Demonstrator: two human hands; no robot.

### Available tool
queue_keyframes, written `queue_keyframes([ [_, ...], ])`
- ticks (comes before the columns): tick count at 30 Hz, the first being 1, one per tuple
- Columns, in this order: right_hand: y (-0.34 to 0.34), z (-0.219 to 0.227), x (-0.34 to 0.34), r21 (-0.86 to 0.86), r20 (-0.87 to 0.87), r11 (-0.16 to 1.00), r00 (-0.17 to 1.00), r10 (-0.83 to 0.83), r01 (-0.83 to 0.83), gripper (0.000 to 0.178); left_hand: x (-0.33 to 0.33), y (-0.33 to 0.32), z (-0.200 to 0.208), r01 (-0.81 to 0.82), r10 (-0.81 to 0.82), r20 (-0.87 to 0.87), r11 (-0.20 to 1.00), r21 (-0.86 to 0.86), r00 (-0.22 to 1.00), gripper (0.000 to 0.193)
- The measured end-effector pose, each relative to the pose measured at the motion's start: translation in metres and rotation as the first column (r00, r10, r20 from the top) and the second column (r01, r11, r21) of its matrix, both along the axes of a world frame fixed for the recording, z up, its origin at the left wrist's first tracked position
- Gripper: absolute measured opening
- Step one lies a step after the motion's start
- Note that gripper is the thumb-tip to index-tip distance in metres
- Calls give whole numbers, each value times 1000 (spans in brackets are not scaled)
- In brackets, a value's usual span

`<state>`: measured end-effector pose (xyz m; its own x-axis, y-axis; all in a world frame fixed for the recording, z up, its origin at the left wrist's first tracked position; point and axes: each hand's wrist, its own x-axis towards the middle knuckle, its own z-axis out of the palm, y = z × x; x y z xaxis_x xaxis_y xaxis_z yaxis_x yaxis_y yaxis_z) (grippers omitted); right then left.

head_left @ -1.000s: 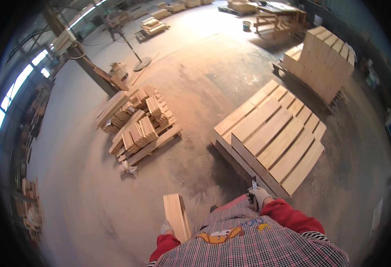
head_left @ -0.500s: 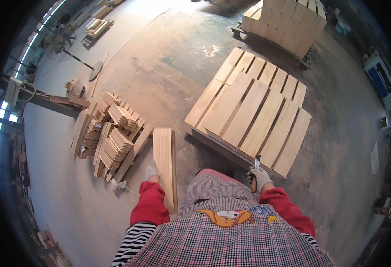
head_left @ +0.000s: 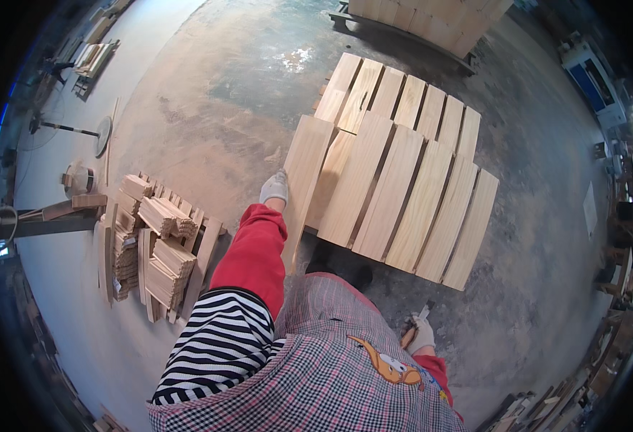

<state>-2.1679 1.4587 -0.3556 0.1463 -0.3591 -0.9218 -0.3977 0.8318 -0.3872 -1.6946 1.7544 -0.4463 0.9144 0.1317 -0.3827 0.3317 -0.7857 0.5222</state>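
My left hand [head_left: 274, 188], in a white glove, grips the long edge of a pale wooden board [head_left: 306, 162]. The board is at the left end of the stacked boards [head_left: 403, 194], with its near end beside my apron. My gloved right hand [head_left: 422, 335] hangs low on the right, closed round a small hand tool [head_left: 424, 312] with a flat metal blade and a brown handle. Its exact kind does not show. The stack lies in two rows, with narrow gaps between boards. Whether the held board rests on the stack cannot be made out.
Left of me, a pile of short wooden strips [head_left: 165, 245] stands on the floor, near a dark beam [head_left: 57, 225]. A taller wood stack on a pallet [head_left: 421, 29] is at the back. A round-based stand [head_left: 103, 137] stands far left, a white-and-blue machine [head_left: 594, 85] far right.
My left hand has carried the board from beside my left leg up and right to the stack. My body has turned, and my right hand with the tool is lower, away from the stack.
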Motion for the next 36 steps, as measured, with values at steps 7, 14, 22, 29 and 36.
queue_keyframes([
  [7, 44, 23, 34, -73, -64, 997, 998, 24, -29, 11, 71, -57, -17, 61, -66, -82, 996, -62, 994, 61],
  [14, 62, 41, 56, -101, -115, 995, 993, 7, -18, 14, 101, -89, -53, 71, -83, -154, 994, -83, 985, 68],
  [22, 57, 44, 68, -104, -127, 994, 991, 31, -45, 15, 100, -90, -108, 157, -156, -125, 988, -3, 980, 69],
  [29, 60, 42, 71, -80, -131, 995, 990, 45, -56, 17, 90, -95, -69, 112, -113, -178, 994, -12, 978, 69],
  [36, 61, 47, 81, -58, -159, 993, 983, 94, -105, 17, 93, -99, -70, 222, -225, -120, 974, -37, 967, 65],
])
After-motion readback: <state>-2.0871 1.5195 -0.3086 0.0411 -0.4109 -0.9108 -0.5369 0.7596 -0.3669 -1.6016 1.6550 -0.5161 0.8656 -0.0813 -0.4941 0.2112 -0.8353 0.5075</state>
